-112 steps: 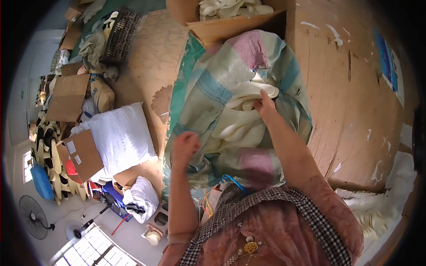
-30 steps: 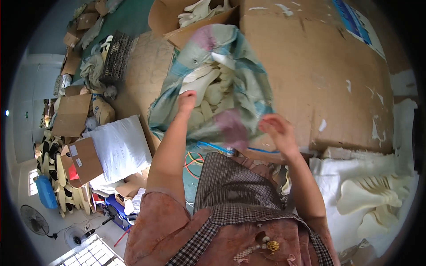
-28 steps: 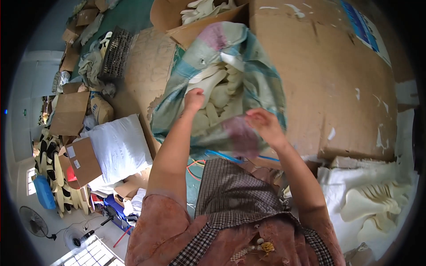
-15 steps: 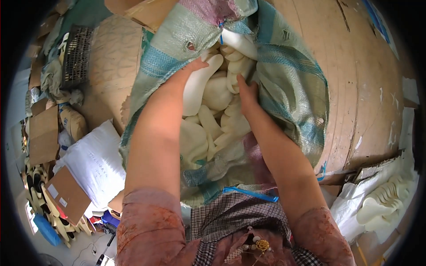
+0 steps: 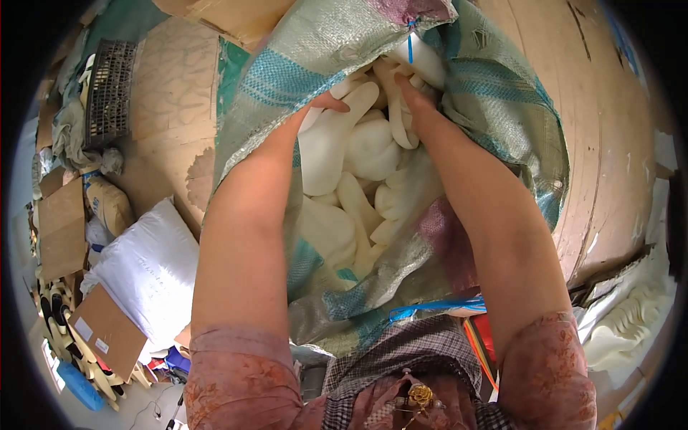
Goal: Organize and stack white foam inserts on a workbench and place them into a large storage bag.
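A large woven plastic sack point(image 5: 287, 82), pale green with blue and purple bands, stands open before me. It holds many cream-white, sole-shaped foam insoles point(image 5: 373, 148), lying loosely over one another. My left hand point(image 5: 328, 104) reaches in along the sack's left side, its visible digits stretched over a broad insole point(image 5: 331, 143); the rest of it is out of sight. Farther in, on the right, my right hand point(image 5: 417, 99) closes at the edge of a long upright insole point(image 5: 396, 107). Its thumb shows against the insoles, while its other fingers are mostly hidden.
Brown cardboard point(image 5: 168, 93) lies left of the sack, with a black plastic crate point(image 5: 111, 93) upon it. A stuffed white bag point(image 5: 154, 265) and a cardboard box piece point(image 5: 107, 331) are at lower left. More insoles point(image 5: 623, 326) lie stacked at lower right.
My right hand has gone deeper toward the sack's far side, and the insoles beside it have shifted. My left hand stays near the left rim. The whole view has swung slightly.
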Tool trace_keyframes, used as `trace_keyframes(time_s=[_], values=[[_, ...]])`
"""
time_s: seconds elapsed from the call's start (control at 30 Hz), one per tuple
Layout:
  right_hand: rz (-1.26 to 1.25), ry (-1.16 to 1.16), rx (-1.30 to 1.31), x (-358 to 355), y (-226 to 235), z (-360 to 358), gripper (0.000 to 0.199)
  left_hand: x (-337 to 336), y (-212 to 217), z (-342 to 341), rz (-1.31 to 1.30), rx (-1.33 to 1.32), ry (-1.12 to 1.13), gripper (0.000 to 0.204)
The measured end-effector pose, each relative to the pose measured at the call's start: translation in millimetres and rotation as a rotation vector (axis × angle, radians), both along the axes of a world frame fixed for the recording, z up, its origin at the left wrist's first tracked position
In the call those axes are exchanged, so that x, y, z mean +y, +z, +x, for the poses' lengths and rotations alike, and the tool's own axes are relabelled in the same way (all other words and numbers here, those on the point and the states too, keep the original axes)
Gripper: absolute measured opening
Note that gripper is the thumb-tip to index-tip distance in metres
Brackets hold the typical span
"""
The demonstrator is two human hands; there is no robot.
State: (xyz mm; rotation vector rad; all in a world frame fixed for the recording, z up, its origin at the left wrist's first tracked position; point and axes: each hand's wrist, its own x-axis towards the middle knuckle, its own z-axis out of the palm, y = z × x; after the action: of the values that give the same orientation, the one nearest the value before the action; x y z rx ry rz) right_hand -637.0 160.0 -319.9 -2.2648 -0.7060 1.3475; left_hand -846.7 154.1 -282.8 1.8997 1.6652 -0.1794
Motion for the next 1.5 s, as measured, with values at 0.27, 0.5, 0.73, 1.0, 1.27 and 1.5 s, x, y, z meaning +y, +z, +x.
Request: trace_keyframes(time_s=[0.27, 0.5, 0.73, 1.0, 1.27, 1.5], values=[[-0.078, -0.053, -0.032, -5, -35, 12, 0.086, 39, -10, 51, -0.043, -0.059, -0.013, 0.119], [-0.128, -0.12, 0.558, -92, -1, 26, 0.065, -109, 19, -30, -0.172, 0.0, 0.086, 0.119], [0.169, 0.104, 0.432, -200, 61, -18, 0.061, -108, 68, -117, -0.306, 0.079, 0.179, 0.119], [0.153, 0.042, 0.597, -201, 77, -29, 0.058, -144, 88, -92, -0.441, 0.094, 0.291, 0.119], [-0.01, -0.104, 0.722, -164, -62, 47, 0.1, -194, 86, 53, -0.229, -0.089, 0.311, 0.119], [-0.082, -0.184, 0.72, -188, 85, 27, 0.041, -256, 103, 0, -0.176, -0.137, 0.43, 0.119]])
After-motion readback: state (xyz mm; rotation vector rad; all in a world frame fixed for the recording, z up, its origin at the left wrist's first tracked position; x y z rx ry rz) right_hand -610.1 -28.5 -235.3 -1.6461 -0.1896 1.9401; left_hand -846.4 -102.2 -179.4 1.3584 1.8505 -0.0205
